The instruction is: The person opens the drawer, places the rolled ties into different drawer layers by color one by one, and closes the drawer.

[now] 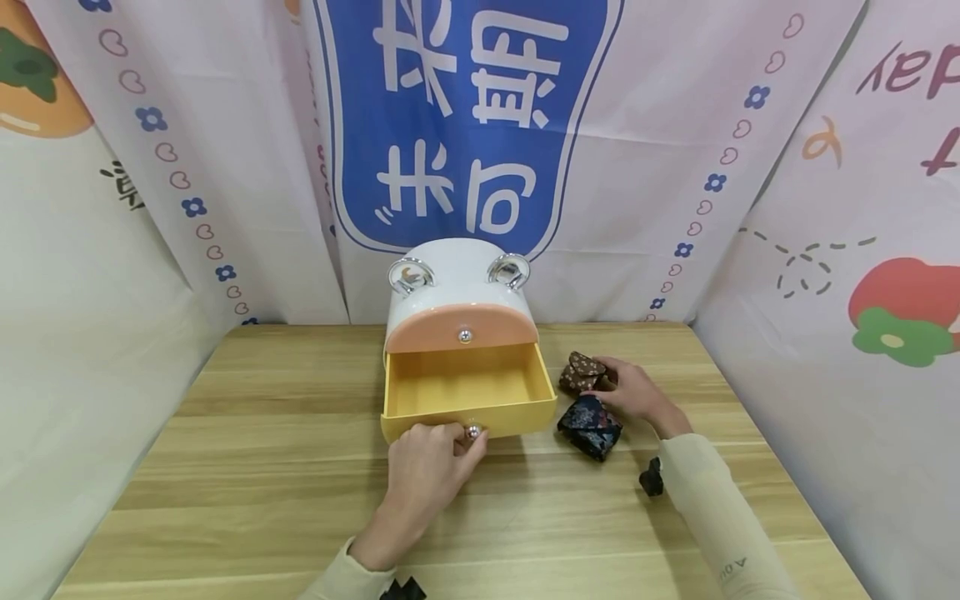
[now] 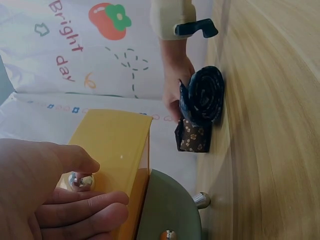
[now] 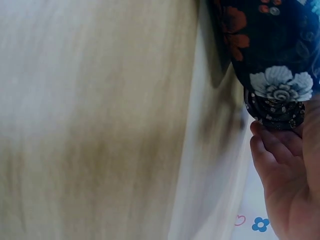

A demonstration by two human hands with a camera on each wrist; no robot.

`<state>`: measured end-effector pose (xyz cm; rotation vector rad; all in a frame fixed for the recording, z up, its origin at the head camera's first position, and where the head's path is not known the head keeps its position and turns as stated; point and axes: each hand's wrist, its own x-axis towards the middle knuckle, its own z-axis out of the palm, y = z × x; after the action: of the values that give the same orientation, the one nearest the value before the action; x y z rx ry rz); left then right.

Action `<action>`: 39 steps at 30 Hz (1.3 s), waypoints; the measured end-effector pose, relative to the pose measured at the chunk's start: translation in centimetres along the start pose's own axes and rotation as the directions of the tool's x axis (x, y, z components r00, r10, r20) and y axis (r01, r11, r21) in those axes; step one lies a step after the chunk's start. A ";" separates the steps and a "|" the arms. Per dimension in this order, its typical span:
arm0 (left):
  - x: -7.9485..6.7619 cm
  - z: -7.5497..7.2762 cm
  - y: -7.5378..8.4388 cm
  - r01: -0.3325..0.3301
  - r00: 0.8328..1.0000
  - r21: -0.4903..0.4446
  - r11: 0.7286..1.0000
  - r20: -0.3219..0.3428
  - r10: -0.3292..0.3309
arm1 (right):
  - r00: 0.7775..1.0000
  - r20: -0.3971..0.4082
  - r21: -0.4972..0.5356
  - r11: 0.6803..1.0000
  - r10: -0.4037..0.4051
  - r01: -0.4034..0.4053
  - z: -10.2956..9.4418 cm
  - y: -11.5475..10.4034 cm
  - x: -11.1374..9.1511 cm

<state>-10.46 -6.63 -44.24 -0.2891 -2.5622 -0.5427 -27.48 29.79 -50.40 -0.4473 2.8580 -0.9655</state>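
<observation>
A yellow drawer (image 1: 517,419) is pulled out of a small white cabinet (image 1: 453,275), and its inside is bare. My left hand (image 1: 426,467) pinches the drawer's silver knob (image 1: 473,432) between thumb and fingers. To the right of the drawer lie two rolled neckties on the table: a brown flowered necktie (image 1: 577,373) and, nearer me, a dark blue flowered necktie (image 1: 589,427). My right hand (image 1: 636,393) grips the brown necktie (image 2: 194,137) from its right side, the thumb between both rolls. In the right wrist view the blue necktie (image 3: 275,50) partly covers the brown one.
Above the drawer, the cabinet has a closed pink upper front (image 1: 427,331) with its own knob, and two shiny rings on top. Wood-grain table (image 1: 270,467) spreads around it. Printed cloth (image 1: 255,167) hangs behind and at both sides.
</observation>
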 end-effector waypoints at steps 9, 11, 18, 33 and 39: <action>0.0 0.1 0.0 -0.004 1.000 0.001 1.000 0.004 0.004 | 0.999 -0.034 -0.016 1.000 0.021 -0.022 0.3 -0.1 -0.2; 0.0 0.1 0.0 -0.002 1.000 0.001 1.000 0.007 0.002 | 0.999 -0.036 -0.016 0.999 0.028 -0.028 0.3 -0.1 -0.2; 0.0 0.2 0.1 -0.011 1.000 0.012 1.000 -0.001 0.012 | 0.998 -0.055 -0.004 0.999 0.044 -0.044 0.1 -0.2 -0.6; -0.1 0.1 0.0 -0.007 1.000 0.008 1.000 -0.001 0.007 | 0.998 -0.049 0.092 0.995 0.051 -0.046 -1.0 0.0 -1.0; 0.0 0.0 0.0 -0.003 1.000 0.005 1.000 -0.006 0.003 | 0.997 -0.060 0.154 0.988 0.041 -0.031 -1.4 -0.3 -1.2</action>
<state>-10.45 -6.65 -44.28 -0.2895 -2.5569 -0.5352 -26.51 30.72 -49.15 -0.3561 2.8077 -1.2026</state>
